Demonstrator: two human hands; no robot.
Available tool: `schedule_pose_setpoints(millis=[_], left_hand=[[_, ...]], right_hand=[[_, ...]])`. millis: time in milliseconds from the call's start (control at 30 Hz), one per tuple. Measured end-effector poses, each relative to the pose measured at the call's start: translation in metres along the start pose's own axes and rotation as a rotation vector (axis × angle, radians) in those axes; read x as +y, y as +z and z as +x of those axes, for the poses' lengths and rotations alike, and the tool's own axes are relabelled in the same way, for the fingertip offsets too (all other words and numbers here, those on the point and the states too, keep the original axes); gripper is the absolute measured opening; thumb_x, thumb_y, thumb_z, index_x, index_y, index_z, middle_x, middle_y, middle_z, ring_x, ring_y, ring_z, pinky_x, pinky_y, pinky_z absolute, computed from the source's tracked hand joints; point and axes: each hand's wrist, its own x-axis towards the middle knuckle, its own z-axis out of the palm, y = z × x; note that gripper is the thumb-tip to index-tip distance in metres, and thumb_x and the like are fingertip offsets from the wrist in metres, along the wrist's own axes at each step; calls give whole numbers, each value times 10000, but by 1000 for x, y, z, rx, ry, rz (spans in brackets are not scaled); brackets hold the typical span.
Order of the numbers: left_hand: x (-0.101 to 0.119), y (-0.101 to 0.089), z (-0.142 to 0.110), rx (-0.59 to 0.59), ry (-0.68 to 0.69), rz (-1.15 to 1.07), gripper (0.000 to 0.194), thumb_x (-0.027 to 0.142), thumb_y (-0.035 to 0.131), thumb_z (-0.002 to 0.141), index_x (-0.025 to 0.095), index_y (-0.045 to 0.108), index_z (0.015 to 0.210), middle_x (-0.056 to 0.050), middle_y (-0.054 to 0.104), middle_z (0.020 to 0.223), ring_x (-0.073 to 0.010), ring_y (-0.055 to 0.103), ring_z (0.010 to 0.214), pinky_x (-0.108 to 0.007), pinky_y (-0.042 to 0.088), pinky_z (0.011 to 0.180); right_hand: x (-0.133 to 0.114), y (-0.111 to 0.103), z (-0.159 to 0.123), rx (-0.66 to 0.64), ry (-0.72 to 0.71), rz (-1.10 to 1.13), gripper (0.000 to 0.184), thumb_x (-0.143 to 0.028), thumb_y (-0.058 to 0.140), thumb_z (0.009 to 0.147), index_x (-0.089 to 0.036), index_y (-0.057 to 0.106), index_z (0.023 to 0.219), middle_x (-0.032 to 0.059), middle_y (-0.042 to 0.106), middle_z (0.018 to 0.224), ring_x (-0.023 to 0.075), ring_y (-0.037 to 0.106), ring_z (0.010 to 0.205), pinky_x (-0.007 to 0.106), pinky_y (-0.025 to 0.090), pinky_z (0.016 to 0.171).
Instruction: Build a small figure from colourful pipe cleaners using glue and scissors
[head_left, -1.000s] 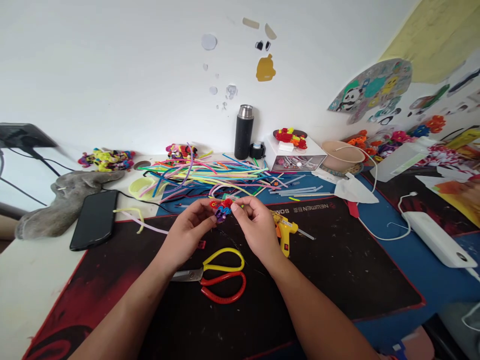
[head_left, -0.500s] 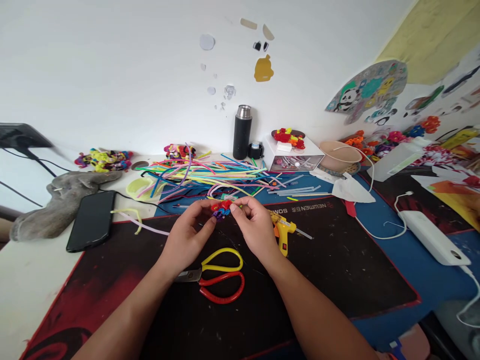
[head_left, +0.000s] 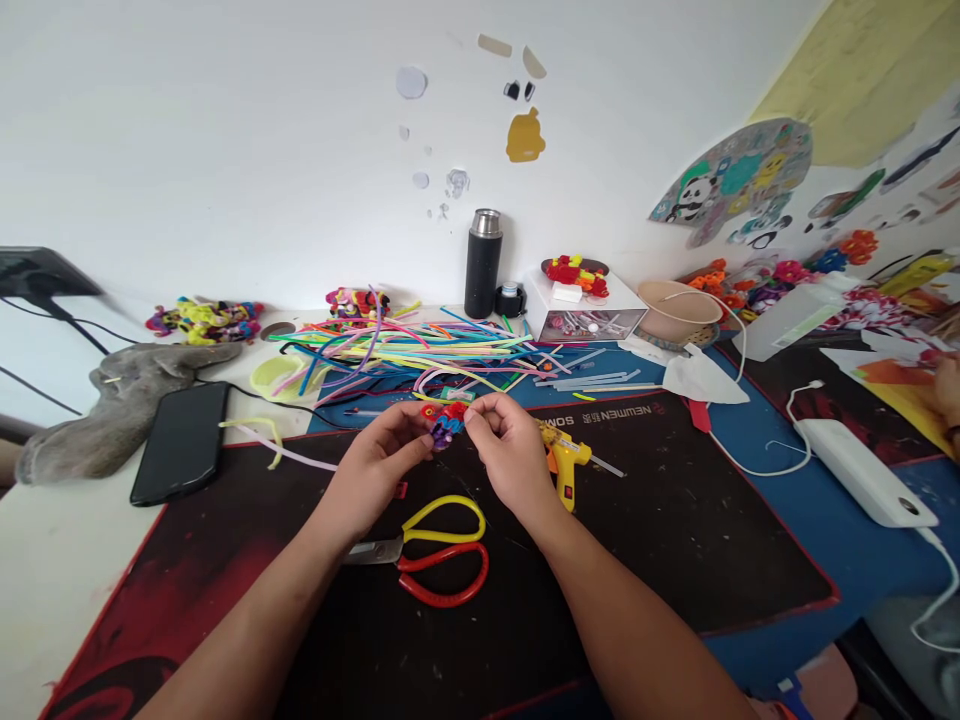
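Between my two hands is a small pipe-cleaner figure (head_left: pixel 448 424) in red, blue and purple. My left hand (head_left: pixel 381 455) pinches its left side between thumb and fingers. On the other side my right hand (head_left: pixel 501 440) grips its upper right edge, thumb in front; the fingertips behind it are hidden. Below my hands lie scissors (head_left: pixel 444 550) with one yellow and one red handle, their blades partly under my left wrist. A yellow hot glue gun (head_left: pixel 568 470) with a clear glue stick rests just right of my right hand, partly covered by it.
Loose pipe cleaners (head_left: pixel 405 345) spread behind my hands. Further back stand a black thermos (head_left: pixel 484 265) and a white box (head_left: pixel 589 318). A phone (head_left: pixel 181 440) lies left, a white power bank (head_left: pixel 862 475) with cable right. Another person's hand (head_left: pixel 948 388) shows at the right edge.
The figure has turned slightly between my fingers, showing more of its blue and purple part. Another person's hand has come into view at the far right.
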Motion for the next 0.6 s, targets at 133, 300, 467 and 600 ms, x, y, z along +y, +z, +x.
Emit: schedule_pose_setpoints(millis=[133, 300, 467, 600], left_hand=[[-2, 0, 3, 12, -58, -140, 314, 296, 941, 731, 216, 775, 985, -6, 742, 895, -173, 654, 777, -290, 530, 769], [-3, 1, 5, 28, -130, -277, 338, 232, 973, 653, 190, 789, 933, -11, 748, 897, -149, 661, 734, -269, 544, 727], [-3, -3, 8, 72, -171, -405, 314, 191, 968, 649, 145, 784, 900, -26, 736, 840, -162, 701, 730, -252, 564, 692], [1, -12, 14, 170, -145, -553, 306, 119, 928, 656, 146, 744, 899, -19, 726, 795, -168, 716, 719, -249, 589, 674]], right_hand=[[0, 1, 0, 16, -5, 52, 253, -440, 748, 861, -230, 609, 841, -90, 405, 587, 104, 305, 499, 261, 258, 489], [-5, 1, -1, 33, -10, 121, 278, -453, 769, 852, -231, 602, 841, -101, 363, 584, 94, 280, 489, 254, 233, 476], [-17, 0, -1, 112, -61, 212, 312, -466, 785, 841, -237, 575, 824, -115, 342, 556, 80, 267, 469, 239, 218, 457], [-24, -2, 1, 199, -66, 302, 358, -485, 812, 815, -237, 554, 822, -131, 316, 530, 68, 254, 444, 223, 180, 437]])
